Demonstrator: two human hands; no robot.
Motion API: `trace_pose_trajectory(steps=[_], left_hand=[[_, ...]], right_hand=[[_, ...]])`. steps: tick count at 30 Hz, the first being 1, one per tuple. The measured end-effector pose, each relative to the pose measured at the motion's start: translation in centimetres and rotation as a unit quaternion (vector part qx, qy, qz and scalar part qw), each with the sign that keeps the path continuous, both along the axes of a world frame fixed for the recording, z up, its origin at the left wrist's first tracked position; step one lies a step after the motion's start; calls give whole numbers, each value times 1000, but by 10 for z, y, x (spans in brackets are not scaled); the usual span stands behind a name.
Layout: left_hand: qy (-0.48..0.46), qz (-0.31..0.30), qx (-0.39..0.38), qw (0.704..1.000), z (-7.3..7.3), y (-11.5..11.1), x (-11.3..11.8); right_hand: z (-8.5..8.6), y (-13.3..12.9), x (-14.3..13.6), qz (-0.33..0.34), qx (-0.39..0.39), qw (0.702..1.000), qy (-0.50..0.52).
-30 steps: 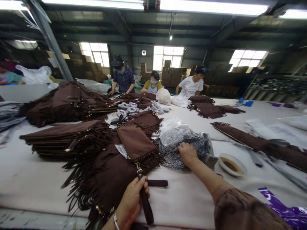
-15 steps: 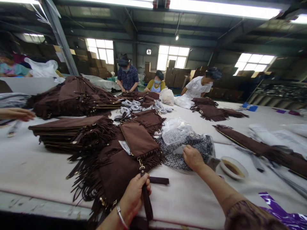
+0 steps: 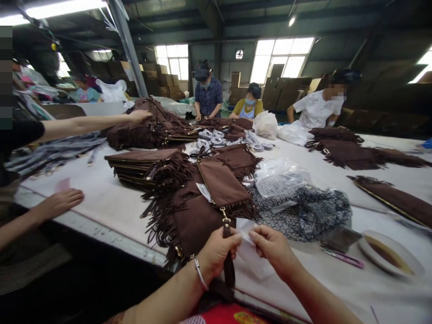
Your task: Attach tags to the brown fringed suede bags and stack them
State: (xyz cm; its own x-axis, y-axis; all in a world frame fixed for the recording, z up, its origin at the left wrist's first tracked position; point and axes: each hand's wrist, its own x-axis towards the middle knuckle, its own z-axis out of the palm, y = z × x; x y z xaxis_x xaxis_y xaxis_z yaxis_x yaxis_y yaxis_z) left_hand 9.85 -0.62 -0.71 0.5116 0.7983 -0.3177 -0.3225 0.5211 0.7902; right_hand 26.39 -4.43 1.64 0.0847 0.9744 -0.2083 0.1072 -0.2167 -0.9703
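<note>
My left hand (image 3: 219,252) is closed round the dark brown wrist strap (image 3: 229,270), which hangs from a gold clasp (image 3: 225,216) on a small brown pouch (image 3: 224,184). Fingers of my right hand (image 3: 270,245) pinch a thin, whitish translucent sheet (image 3: 248,243) just beside the strap; its far edge reaches my left thumb. The pouch rests on a larger fringed brown bag (image 3: 192,220), and a white tag (image 3: 204,192) sticks out at the pouch's left side. Black-and-white knitted fabric (image 3: 303,216) lies beyond my right hand, partly under clear plastic (image 3: 281,175).
Stacked fringed bags (image 3: 145,164) stand left of the pouch. Behind are coiled grey straps (image 3: 211,138). A bowl of brown liquid (image 3: 389,254) and a pink cutter (image 3: 344,259) lie right. At left, another person's hand (image 3: 65,202) rests on the table (image 3: 91,191); several people work behind.
My right hand has moved from the knitted fabric to beside my left hand, bringing the whitish sheet. The view has swung right-to-left, and another person's arm now reaches across to the brown pile.
</note>
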Motion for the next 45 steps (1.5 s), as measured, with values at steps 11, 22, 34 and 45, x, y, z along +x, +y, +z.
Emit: trace_pose_trajectory(steps=[11,22,34,45], left_hand=[[118,-116,64,984,11,-19,-19],[57,24,94,994,70,7,-24],[125,39,221,966,47,4,-8],[113,29,218,969,49,2,-8]], right_hand=[[-9,5,5,-13,18,999,-32],[2,-29,-1,-16,34,988,-146],[4,-40,-6,-2,31,987,-155],[-1,-42,-6,13,39,988,-152]])
